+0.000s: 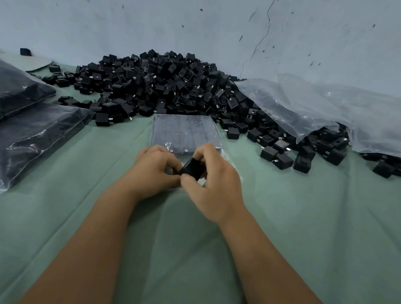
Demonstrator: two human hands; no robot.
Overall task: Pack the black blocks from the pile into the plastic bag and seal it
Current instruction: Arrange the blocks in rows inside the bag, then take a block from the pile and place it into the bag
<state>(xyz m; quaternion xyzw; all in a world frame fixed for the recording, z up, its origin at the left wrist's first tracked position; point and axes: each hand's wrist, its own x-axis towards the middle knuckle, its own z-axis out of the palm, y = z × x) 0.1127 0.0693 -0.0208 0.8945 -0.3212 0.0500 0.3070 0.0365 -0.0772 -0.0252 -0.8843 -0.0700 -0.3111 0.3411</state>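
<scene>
A big pile of black blocks lies against the wall at the back. In front of it a clear plastic bag lies flat on the green cloth, filled with rows of black blocks, its open end towards me. My right hand pinches one black block at the bag's mouth. My left hand is beside it with fingers curled at the bag's open edge, touching the block; what exactly it grips is hidden.
Two filled bags lie at the left. Empty clear bags are heaped over loose blocks at the right. Stray blocks are scattered right of the bag. Green cloth covers the table.
</scene>
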